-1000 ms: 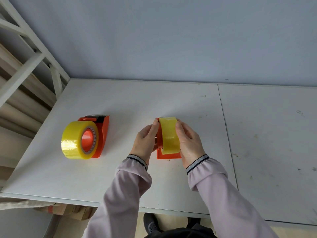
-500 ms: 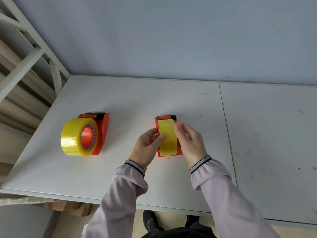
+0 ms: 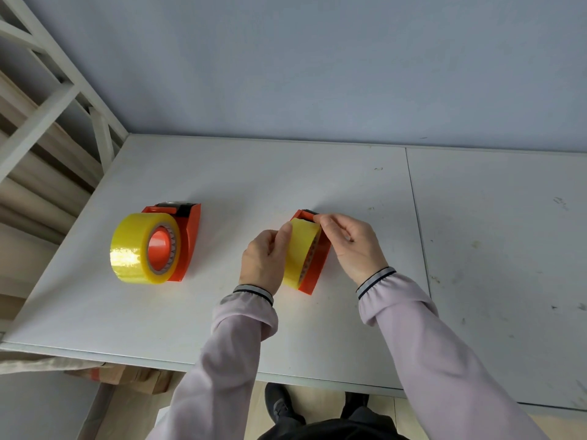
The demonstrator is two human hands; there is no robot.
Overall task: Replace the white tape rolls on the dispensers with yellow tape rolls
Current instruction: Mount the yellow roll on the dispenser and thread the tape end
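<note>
two orange tape dispensers sit on the white table, well apart. the left dispenser stands free near the table's left side with a yellow tape roll mounted on its orange hub, no hand on it. the right dispenser lies near the middle of the table, angled a little, with a second yellow roll seated in it. the left hand grips that roll from its left side, thumb pressed on the yellow face and fingers curled round the far side. the right hand reaches over the top end of the dispenser, its fingertips pinched together at the dark cutter end; whether they hold the tape's loose end i cannot tell. both arms wear pale pink sleeves with striped cuffs. white shelf framing stands at the far left
</note>
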